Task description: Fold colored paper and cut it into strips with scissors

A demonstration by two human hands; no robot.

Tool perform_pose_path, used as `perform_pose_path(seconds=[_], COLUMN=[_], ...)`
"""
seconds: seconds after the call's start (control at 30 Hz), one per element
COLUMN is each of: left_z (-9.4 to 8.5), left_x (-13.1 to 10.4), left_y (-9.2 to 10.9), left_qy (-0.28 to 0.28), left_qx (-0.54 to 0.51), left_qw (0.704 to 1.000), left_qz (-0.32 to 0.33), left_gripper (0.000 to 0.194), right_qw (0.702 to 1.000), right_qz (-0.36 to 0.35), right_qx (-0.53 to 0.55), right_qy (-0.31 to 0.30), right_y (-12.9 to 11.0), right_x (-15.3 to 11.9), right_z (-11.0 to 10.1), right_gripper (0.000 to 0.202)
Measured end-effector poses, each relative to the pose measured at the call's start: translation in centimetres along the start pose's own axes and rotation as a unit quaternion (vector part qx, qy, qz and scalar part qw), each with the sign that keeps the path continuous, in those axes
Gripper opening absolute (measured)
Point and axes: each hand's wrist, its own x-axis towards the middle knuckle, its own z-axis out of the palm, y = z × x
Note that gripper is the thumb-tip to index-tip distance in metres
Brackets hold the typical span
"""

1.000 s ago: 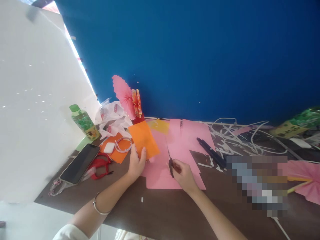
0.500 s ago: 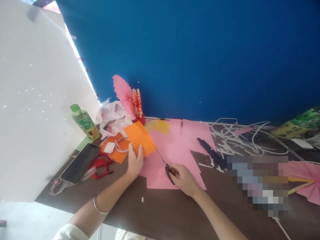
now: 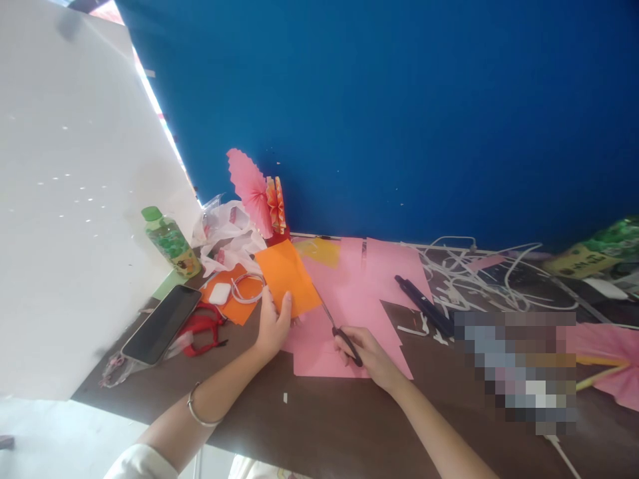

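My left hand (image 3: 274, 324) grips a sheet of orange paper (image 3: 288, 276) by its lower left edge, thumb on top and fingers behind. In my right hand (image 3: 367, 352) is a pair of scissors (image 3: 348, 344) with dark handles. Their blades point up and to the left and meet the right edge of the orange sheet; how far they reach behind it is hidden. Under both hands lie large sheets of pink paper (image 3: 349, 293) on the dark brown table (image 3: 239, 419).
On the left are a phone (image 3: 162, 324), a green-capped bottle (image 3: 170, 239), red straps (image 3: 204, 332) and a white case (image 3: 219, 293). A pink paper fan (image 3: 249, 193) stands behind. To the right lie a dark pen-like tool (image 3: 424, 305) and tangled white cables (image 3: 479, 273).
The orange sheet and my left hand have shifted slightly right, and the sheet has turned a little. The scissors' handles have drawn closer together in my right hand.
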Motion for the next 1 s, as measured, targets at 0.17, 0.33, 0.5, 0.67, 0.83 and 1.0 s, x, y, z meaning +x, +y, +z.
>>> perform_pose_path(seconds=[0.17,0.33,0.5,0.67,0.83,1.0], left_z=[0.0,-0.03,0.04,0.01,-0.12,-0.1], left_x=[-0.05,-0.06,-0.05,-0.08,-0.08,-0.13], left_y=[0.09,0.07,0.03,-0.17,-0.55,-0.66], left_qy=[0.0,0.002,0.0,0.0,0.011,0.018], left_qx=[0.003,0.007,0.009,0.02,0.048,0.056], left_qw=[1.0,1.0,1.0,1.0,0.999,0.998], left_qz=[0.007,0.006,0.004,0.001,0.017,0.024], left_gripper=[0.025,0.026,0.027,0.025,0.028,0.028], right_qw=[1.0,0.999,0.999,0.999,0.999,0.999], right_qz=[-0.014,-0.025,-0.028,-0.03,-0.026,-0.018], right_qx=[-0.002,0.001,0.006,0.014,0.007,0.0], right_qy=[-0.024,-0.033,-0.041,-0.042,-0.045,-0.042], right_y=[0.39,0.52,0.63,0.62,0.65,1.01], right_x=[0.13,0.14,0.13,0.11,0.16,0.21], right_z=[-0.3,-0.37,-0.37,-0.36,-0.33,-0.41], right_gripper=[0.04,0.041,0.038,0.038,0.04,0.04])
